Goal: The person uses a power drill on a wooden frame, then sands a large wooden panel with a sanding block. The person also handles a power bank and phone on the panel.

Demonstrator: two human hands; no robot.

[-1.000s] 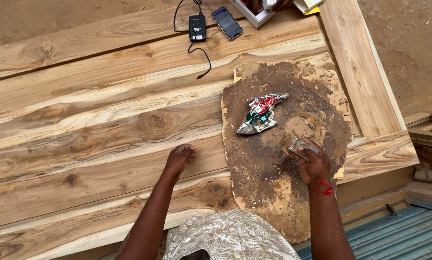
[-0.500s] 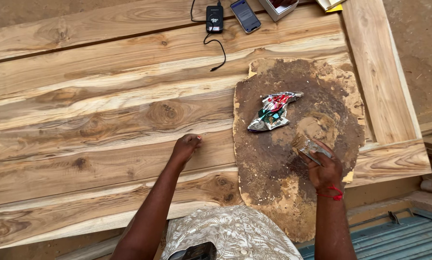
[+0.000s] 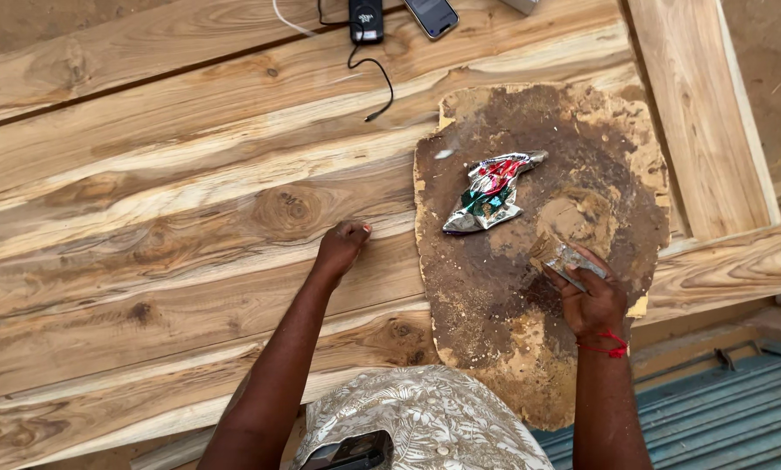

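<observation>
Right hand (image 3: 592, 300) closed around a scraper (image 3: 567, 258), blade edge down in the tan filler (image 3: 573, 219) heaped on the stained board (image 3: 495, 331). Left hand (image 3: 341, 246) loosely curled, holding nothing, fingertips pressed on the door panel (image 3: 190, 226) just left of the board. Crumpled foil sachet (image 3: 489, 193) lying on the board, near the filler but apart from the blade. Phone (image 3: 431, 15) and a black device (image 3: 365, 19) with cable at the panel's far edge, well apart from both hands.

Risks, as a judgement: too steep a blade angle likely to dig into the crusted board and lift dry crumbs into the fresh mix; an overloaded blade liable to drip onto clean wood between board and left hand; a wide sweep able to drag the sachet through the paste.
</observation>
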